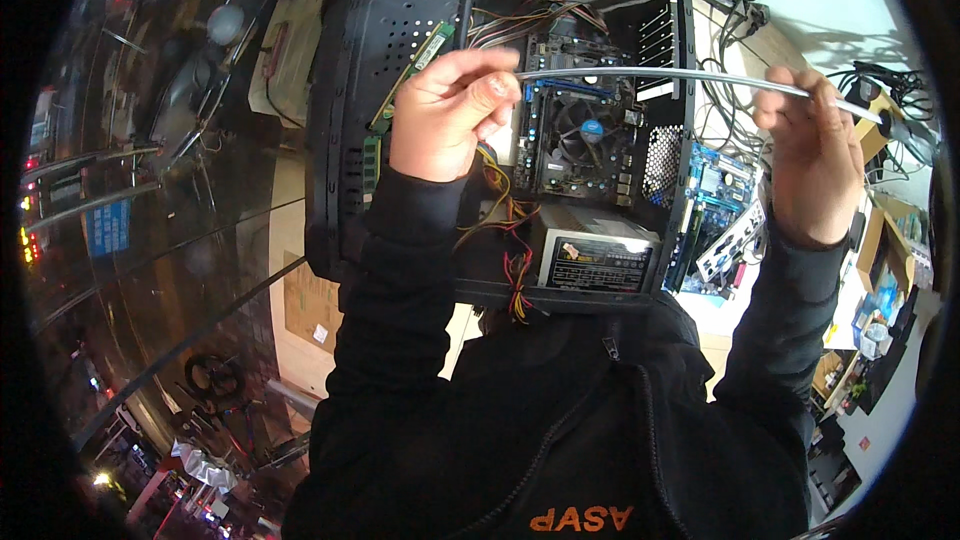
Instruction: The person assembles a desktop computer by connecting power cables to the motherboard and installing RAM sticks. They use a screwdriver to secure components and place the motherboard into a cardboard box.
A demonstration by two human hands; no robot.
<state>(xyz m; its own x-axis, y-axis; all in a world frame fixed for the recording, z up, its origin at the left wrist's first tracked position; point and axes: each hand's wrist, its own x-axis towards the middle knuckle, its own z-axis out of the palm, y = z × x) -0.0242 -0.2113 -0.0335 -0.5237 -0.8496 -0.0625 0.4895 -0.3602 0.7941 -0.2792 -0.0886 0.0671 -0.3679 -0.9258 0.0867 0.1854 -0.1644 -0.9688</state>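
Observation:
A long, thin, silver-grey rod or tube (pixel 640 72) spans the air above an open black computer case (pixel 330 140). My left hand (pixel 455 110) is closed on its left end, thumb against the fingers. Farther right, my right hand (pixel 815 155) pinches it near a dark end piece (pixel 905 130), whose kind I cannot make out. Below the rod sits a motherboard (pixel 585 170) with a round black cooling fan (pixel 583 135). Two green memory sticks lie by my left hand: one long stick (pixel 420 65) slanting beside the fingers, another (pixel 371 165) below the wrist.
A power supply (pixel 600 258) fills the case's near right part, with yellow and red wires (pixel 515 230) beside it. Right of the case lie a blue circuit board (pixel 720 180), black cables (pixel 735 90) and a cardboard box (pixel 885 235). Dark glass (pixel 190 190) runs along the left.

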